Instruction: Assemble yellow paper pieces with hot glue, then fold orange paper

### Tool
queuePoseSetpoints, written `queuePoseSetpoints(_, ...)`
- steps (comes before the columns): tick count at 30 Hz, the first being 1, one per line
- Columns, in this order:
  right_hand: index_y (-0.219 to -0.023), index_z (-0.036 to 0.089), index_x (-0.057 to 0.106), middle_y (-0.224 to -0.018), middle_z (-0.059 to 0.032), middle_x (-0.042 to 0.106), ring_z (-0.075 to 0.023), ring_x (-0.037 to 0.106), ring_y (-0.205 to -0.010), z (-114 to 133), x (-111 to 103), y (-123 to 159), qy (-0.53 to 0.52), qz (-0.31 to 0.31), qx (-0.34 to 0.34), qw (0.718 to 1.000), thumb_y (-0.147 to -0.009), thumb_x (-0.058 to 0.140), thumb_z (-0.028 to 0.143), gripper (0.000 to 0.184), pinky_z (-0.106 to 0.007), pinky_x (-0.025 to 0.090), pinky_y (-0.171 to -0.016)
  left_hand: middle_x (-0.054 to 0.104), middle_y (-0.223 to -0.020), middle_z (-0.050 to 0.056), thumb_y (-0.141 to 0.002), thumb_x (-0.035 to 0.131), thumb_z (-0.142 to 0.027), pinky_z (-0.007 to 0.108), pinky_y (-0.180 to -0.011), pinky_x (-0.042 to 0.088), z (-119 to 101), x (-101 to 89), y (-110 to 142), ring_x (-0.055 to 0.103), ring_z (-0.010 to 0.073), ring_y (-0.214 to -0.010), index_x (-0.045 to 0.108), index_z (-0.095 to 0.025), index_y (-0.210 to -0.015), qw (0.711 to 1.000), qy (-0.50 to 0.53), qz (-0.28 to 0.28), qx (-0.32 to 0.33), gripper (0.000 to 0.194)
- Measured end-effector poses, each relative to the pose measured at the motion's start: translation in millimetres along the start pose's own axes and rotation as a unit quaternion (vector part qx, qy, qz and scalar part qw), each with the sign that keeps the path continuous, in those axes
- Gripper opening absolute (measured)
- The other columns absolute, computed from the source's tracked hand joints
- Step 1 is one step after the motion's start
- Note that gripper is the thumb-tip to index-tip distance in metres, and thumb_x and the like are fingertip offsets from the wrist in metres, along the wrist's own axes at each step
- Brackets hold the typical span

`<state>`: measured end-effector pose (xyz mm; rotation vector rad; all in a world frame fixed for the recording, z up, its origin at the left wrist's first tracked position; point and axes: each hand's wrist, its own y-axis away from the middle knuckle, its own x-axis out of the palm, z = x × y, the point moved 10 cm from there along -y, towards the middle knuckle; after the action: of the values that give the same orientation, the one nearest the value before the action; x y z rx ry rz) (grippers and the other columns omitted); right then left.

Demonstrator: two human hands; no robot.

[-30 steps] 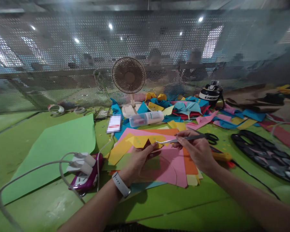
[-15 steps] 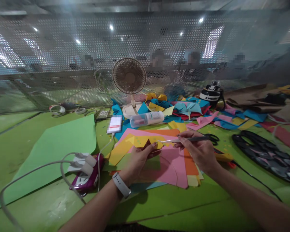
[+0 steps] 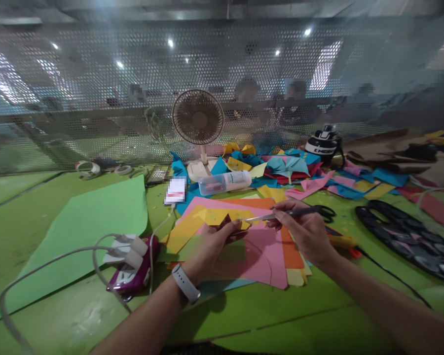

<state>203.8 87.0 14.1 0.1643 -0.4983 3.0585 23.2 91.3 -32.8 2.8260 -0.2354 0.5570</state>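
Note:
My left hand (image 3: 216, 246), with a pale watch band at the wrist, is closed on a small folded paper piece (image 3: 245, 224), yellow with dark red-brown parts. Its thumb presses on top. My right hand (image 3: 309, 231) pinches a slim pointed tool (image 3: 262, 217) with a silver front and a dark rear; its exact kind is unclear. The tip meets the paper beside my left thumb. Below both hands lies a stack of coloured sheets, with a pink sheet (image 3: 270, 261) and an orange sheet (image 3: 291, 256). Black scissors handles (image 3: 326, 213) show behind my right hand.
A purple power strip (image 3: 133, 276) with white plugs and cables sits left, by a large green sheet (image 3: 92, 212). Behind are a phone (image 3: 175, 191), a clear bottle (image 3: 225, 182), a fan (image 3: 199, 118) and paper scraps. A black tray (image 3: 410, 241) and a yellow tool (image 3: 342, 240) lie right.
The tool's tip has lowered slightly onto the paper and its rear end has risen a little. My left hand has stayed nearly still around the paper.

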Motion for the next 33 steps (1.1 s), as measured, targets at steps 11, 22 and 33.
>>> queuePoseSetpoints(11,-0.087,0.017,0.062,-0.069,-0.0018,0.069,-0.0151,0.068,-0.06,4.4,4.3,-0.5,0.019,0.014,-0.006,1.0,-0.08,0.067,0.035,0.02,-0.025,0.055,-0.056,0.071,-0.085,0.007,-0.067,0.079,-0.027,0.03,-0.083,0.051,2.6,-3.8,-2.2,0.067,0.0174,-0.078,0.064,-0.013,-0.077,1.0,0.005,-0.005,-0.002,0.023)
queuePoseSetpoints(22,-0.087,0.017,0.062,-0.067,-0.0018,0.069,-0.0156,0.068,-0.058,1.5,6.2,1.2,0.024,0.011,-0.001,1.0,-0.078,0.068,0.035,0.021,-0.026,0.055,-0.054,0.071,-0.092,0.008,-0.071,0.076,-0.035,0.032,-0.084,0.049,1.0,-4.8,-5.5,0.065,0.0171,-0.083,0.068,-0.014,-0.084,0.998,-0.05,0.016,0.023,0.026)
queuePoseSetpoints(33,-0.085,0.02,0.063,-0.06,0.0014,0.069,-0.0156,0.067,-0.053,-1.2,-21.1,-9.3,-0.068,-0.069,0.014,0.995,-0.076,0.07,0.032,0.016,-0.024,0.049,-0.048,0.069,-0.077,0.005,-0.07,0.076,-0.033,0.027,-0.069,0.049,-5.9,-6.8,-2.8,0.064,0.0164,-0.073,0.066,-0.015,-0.077,0.997,-0.073,0.003,0.039,0.022)
